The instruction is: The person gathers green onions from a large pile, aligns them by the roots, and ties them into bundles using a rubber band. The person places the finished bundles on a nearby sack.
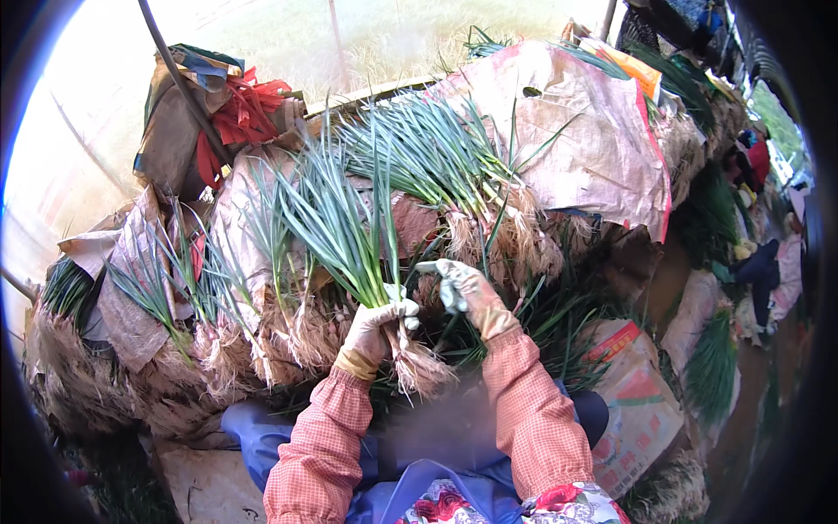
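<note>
My left hand (378,327), in a soiled light glove, is closed around the lower stems of a bunch of green onions (350,242). Their leaves point up and away, and their pale roots hang below the fist. To the right of it, my right hand (461,291), in a stained glove, is raised with its index finger stretched toward the bunch; I see nothing in it. Beyond both hands lies a pile of rooted green onions (425,150) on woven sacks. Smaller groups of green onions (206,295) lie at the left with their roots toward me.
A pale woven sack (576,137) covers part of the heap at the upper right. Red strips (252,108) hang by a bent pole (180,78) at the upper left. A printed sack (632,406) lies by my right knee. Another person (756,157) is at the far right.
</note>
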{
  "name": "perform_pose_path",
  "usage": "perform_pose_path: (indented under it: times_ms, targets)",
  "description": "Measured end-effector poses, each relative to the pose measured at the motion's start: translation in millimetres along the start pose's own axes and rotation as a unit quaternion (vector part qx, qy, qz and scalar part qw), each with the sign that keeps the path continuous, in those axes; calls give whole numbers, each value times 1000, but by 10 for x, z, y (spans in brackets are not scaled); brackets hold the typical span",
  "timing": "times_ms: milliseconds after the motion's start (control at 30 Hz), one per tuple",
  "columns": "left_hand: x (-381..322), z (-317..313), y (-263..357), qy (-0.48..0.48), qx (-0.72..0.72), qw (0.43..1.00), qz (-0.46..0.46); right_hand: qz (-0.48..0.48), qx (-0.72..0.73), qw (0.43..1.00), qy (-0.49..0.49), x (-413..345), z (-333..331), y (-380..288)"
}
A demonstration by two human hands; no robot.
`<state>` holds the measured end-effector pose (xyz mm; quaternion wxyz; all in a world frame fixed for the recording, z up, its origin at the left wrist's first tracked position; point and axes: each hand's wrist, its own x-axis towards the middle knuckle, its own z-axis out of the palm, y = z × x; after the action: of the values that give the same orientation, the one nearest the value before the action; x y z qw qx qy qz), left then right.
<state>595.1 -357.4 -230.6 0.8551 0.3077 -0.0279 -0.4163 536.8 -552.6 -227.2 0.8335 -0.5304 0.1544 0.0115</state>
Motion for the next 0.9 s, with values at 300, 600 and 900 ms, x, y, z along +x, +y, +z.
perform_pose_path:
  times_ms: [300,600,900]
  targets:
    - [43,198,-69,59,13,997,55,-103,228,967,55,3,620,185]
    - [226,428,235,-31,-29,997,65,-244,69,957,-143,-57,457,-593]
    - [211,389,240,-65,-52,993,81,-118,-651,721,205,839,-387,-351]
